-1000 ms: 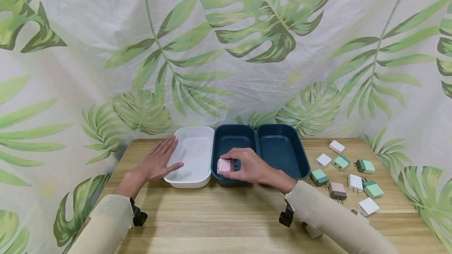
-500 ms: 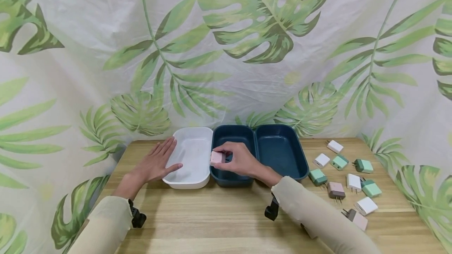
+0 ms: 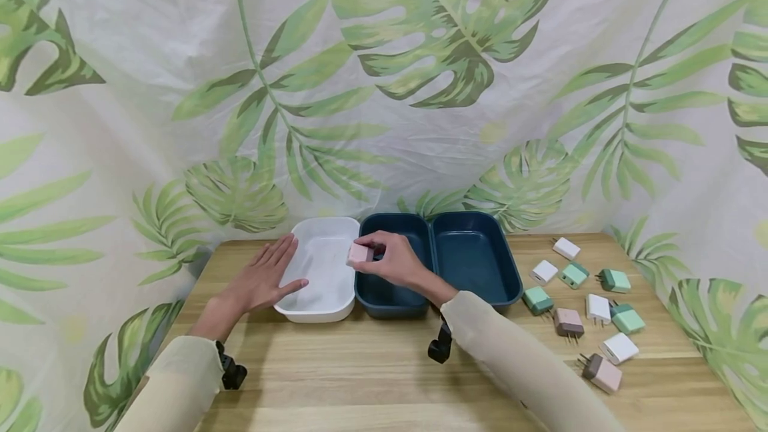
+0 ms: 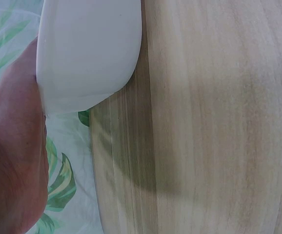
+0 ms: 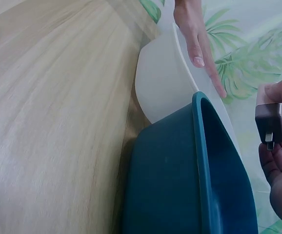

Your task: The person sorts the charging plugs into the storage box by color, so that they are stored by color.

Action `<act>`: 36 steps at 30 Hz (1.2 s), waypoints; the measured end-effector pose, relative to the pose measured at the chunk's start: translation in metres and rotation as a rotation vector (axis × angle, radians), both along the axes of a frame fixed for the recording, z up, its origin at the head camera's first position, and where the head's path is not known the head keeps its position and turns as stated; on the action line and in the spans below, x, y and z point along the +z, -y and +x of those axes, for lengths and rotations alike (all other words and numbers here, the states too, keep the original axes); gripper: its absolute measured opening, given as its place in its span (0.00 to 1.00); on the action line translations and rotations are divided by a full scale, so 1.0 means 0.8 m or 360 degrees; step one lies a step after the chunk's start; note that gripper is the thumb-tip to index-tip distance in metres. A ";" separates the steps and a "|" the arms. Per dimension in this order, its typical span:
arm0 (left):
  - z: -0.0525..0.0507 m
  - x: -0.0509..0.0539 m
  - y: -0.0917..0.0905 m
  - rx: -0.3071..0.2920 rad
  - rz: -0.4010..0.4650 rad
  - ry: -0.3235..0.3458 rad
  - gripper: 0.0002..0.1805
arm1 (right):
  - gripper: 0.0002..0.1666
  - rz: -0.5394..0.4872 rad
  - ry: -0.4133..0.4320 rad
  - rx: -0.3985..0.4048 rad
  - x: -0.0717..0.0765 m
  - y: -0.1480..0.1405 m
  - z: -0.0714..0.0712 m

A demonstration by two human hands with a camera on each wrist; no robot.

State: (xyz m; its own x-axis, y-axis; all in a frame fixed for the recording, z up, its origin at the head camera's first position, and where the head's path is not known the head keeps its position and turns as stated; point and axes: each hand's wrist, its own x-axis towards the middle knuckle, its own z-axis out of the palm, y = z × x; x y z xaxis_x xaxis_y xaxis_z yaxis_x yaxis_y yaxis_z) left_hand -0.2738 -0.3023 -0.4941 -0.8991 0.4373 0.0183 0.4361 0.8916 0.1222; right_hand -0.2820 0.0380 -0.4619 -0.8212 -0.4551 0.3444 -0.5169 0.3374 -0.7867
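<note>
A pink charger (image 3: 360,253) with a dark prong end is pinched between thumb and fingers of the right hand (image 3: 396,260), above the rim between the white tray (image 3: 324,315) and the middle dark blue tray (image 3: 393,309). The right wrist view shows the charger (image 5: 270,117) held clear of both trays, its prongs pointing down. The left hand (image 3: 258,279) lies with straight, spread fingers on the left rim of the white tray, its thumb reaching over the near corner. In the left wrist view the hand (image 4: 16,146) is beside the white tray (image 4: 90,53).
Another dark blue tray (image 3: 477,259) stands right of the middle one. On the wooden table (image 3: 336,379) at the right lie several chargers: white ones (image 3: 620,348), green ones (image 3: 627,319) and pink-and-brown ones (image 3: 603,373). A leaf-patterned cloth (image 3: 420,152) hangs behind.
The right hand has moved left and a little away with the pink charger, from over the middle blue tray to the white tray's right rim. The left hand has kept its place.
</note>
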 end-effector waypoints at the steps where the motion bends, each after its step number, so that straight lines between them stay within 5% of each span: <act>1: 0.000 0.000 0.000 -0.0001 0.0002 0.0001 0.55 | 0.26 -0.0008 0.0011 -0.0012 -0.001 0.002 -0.002; 36: 0.000 -0.002 0.000 -0.0025 0.0054 -0.0043 0.55 | 0.24 -0.0098 0.0278 -0.0113 -0.022 0.060 -0.038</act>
State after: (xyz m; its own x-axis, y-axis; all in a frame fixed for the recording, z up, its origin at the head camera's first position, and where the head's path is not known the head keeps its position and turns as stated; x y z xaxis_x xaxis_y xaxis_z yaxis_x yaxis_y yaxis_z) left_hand -0.2739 -0.3025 -0.4958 -0.8911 0.4501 0.0578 0.4536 0.8802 0.1400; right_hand -0.3122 -0.0104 -0.4792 -0.9001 -0.3765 0.2191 -0.3472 0.3163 -0.8829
